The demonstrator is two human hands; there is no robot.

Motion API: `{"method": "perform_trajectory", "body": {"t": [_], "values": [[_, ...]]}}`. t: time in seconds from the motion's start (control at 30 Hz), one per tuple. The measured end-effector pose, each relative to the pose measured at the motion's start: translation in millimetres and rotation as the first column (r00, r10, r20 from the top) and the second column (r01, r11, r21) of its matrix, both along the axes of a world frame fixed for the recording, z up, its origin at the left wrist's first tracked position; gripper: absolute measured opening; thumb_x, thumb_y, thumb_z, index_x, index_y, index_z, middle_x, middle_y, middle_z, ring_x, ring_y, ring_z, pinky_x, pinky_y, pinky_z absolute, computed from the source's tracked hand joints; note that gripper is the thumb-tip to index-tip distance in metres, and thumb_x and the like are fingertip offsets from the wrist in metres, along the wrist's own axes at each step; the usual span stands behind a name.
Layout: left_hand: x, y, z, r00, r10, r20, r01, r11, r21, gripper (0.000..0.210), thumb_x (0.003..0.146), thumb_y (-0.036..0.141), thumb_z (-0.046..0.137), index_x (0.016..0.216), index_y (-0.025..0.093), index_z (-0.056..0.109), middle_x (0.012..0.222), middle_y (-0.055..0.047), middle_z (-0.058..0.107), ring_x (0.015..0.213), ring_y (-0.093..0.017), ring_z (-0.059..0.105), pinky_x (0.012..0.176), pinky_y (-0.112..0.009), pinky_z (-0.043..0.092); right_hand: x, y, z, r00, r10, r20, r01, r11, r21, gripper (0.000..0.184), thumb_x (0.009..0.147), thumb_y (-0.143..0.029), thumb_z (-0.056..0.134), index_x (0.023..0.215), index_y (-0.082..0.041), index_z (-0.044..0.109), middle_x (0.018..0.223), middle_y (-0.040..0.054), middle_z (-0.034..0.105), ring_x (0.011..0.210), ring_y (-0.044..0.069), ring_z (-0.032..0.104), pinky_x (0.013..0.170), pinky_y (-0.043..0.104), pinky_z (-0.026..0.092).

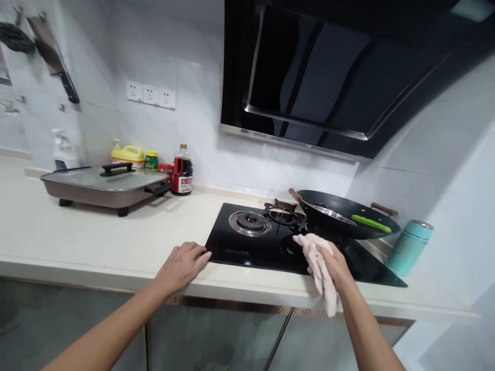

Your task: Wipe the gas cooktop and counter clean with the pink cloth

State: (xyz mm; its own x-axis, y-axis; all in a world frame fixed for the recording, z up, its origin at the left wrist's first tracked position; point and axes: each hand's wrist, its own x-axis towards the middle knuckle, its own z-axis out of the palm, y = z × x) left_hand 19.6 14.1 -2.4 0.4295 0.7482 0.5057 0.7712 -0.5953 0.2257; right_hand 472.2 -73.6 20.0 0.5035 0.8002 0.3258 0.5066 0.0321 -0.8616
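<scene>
My right hand point(335, 265) is closed round a pale pink cloth point(319, 268), which hangs down over the front edge of the black glass gas stove point(247, 255). My left hand point(184, 265) lies on the counter at the stove's front left corner, fingers stretched out, holding nothing. The left burner point(250, 223) is bare of its pot stand. A black pot stand point(284, 211) sits further back, in the middle of the stove. Over the right side rests a black wok point(328, 198) with wooden handles and a green-handled utensil point(371, 223) in it.
A turquoise flask point(410, 247) stands right of the stove. To the left is a rectangular electric pan point(96, 193) with a glass lid. Behind it stand a soy sauce bottle point(182, 172) and a yellow jug point(129, 154). The black range hood point(309, 77) overhangs the stove.
</scene>
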Motion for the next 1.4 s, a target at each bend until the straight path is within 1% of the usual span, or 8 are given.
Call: {"method": "perform_trajectory", "body": {"t": [0.23, 0.33, 0.47, 0.63, 0.83, 1.13, 1.3, 1.4], "values": [[-1.9, 1.7, -2.8, 1.0, 0.006, 0.005, -0.006, 1.0, -0.006, 0.045, 0.105, 0.051, 0.038, 0.105, 0.023, 0.073, 0.109, -0.008, 0.074, 0.107, -0.025, 0.064, 0.093, -0.041, 0.045, 15.9, 89.5, 11.9, 0.943, -0.121, 0.31, 0.155, 0.984, -0.087, 0.062, 0.09, -0.034, 0.046, 0.15, -0.019, 0.048, 0.137, 0.0141, 0.063, 0.119, 0.024, 0.065, 0.103, 0.036, 0.051], [-1.5, 2.0, -2.9, 1.0, 0.006, -0.001, -0.006, 1.0, -0.007, 0.046, 0.105, 0.051, 0.037, 0.105, 0.022, 0.073, 0.109, -0.008, 0.074, 0.107, -0.025, 0.064, 0.094, -0.041, 0.045, 12.2, 111.8, 11.3, 0.904, -0.074, 0.422, 0.173, 0.964, -0.202, 0.048, 0.092, -0.025, 0.041, 0.132, -0.02, 0.065, 0.137, 0.0143, 0.062, 0.121, 0.024, 0.063, 0.111, 0.038, 0.043], [-0.1, 1.3, -1.6, 1.0, 0.009, 0.011, -0.008, 1.0, -0.013, 0.046, 0.105, 0.053, 0.038, 0.106, 0.023, 0.073, 0.109, -0.008, 0.074, 0.107, -0.025, 0.064, 0.094, -0.041, 0.045, 9.6, 106.7, 7.8, 0.826, 0.06, 0.56, 0.159, 0.929, -0.335, 0.043, 0.099, -0.027, 0.033, 0.105, -0.023, 0.075, 0.115, 0.0097, 0.074, 0.119, 0.028, 0.063, 0.123, 0.059, 0.017], [0.4, 0.6, -1.6, 1.0, 0.001, 0.031, -0.001, 1.0, -0.002, 0.045, 0.103, 0.053, 0.04, 0.106, 0.023, 0.074, 0.109, -0.008, 0.074, 0.106, -0.026, 0.064, 0.093, -0.041, 0.045, -2.1, 68.8, 0.3, 0.714, 0.167, 0.68, 0.108, 0.934, -0.342, 0.048, 0.103, -0.051, 0.038, 0.121, -0.02, 0.069, 0.127, 0.0109, 0.071, 0.129, 0.027, 0.058, 0.125, 0.06, -0.003], [0.5, 1.6, -1.8, 1.0, 0.016, 0.004, -0.016, 1.0, -0.006, 0.047, 0.104, 0.054, 0.038, 0.107, 0.023, 0.074, 0.11, -0.008, 0.075, 0.107, -0.025, 0.064, 0.091, -0.039, 0.045, -14.1, 31.8, -14.8, 0.663, 0.143, 0.735, 0.064, 0.967, -0.246, 0.047, 0.094, -0.046, 0.05, 0.127, -0.014, 0.063, 0.126, 0.0164, 0.068, 0.123, 0.028, 0.059, 0.122, 0.051, 0.022], [0.4, 1.7, -3.5, 1.0, 0.005, 0.017, -0.005, 1.0, 0.008, 0.044, 0.103, 0.052, 0.041, 0.107, 0.023, 0.074, 0.109, -0.008, 0.074, 0.106, -0.025, 0.064, 0.093, -0.041, 0.045, 3.0, -49.7, -15.7, 0.893, 0.214, 0.396, -0.165, 0.974, -0.155, 0.041, 0.077, -0.04, 0.055, 0.114, -0.026, 0.065, 0.108, 0.0043, 0.073, 0.097, 0.025, 0.067, 0.088, 0.035, 0.051], [0.7, 1.9, -4.6, 1.0, 0.013, 0.017, -0.013, 1.0, 0.017, 0.044, 0.103, 0.052, 0.042, 0.107, 0.023, 0.074, 0.109, -0.008, 0.074, 0.105, -0.025, 0.064, 0.093, -0.04, 0.044, 68.4, -66.7, -10.1, 0.921, -0.2, 0.335, 0.222, 0.975, -0.026, 0.055, 0.073, -0.05, 0.06, 0.124, -0.027, 0.064, 0.105, 0.0078, 0.076, 0.09, 0.029, 0.07, 0.077, 0.036, 0.053], [0.5, 2.4, -5.4, 1.0, 0.012, 0.015, -0.013, 1.0, 0.027, 0.044, 0.103, 0.053, 0.042, 0.106, 0.023, 0.074, 0.108, -0.008, 0.074, 0.105, -0.026, 0.064, 0.092, -0.04, 0.045, 101.1, -53.8, -14.5, 0.88, -0.265, 0.394, 0.326, 0.94, -0.096, 0.058, 0.075, -0.054, 0.058, 0.121, -0.021, 0.068, 0.105, 0.0137, 0.076, 0.093, 0.031, 0.071, 0.078, 0.038, 0.053]]}}
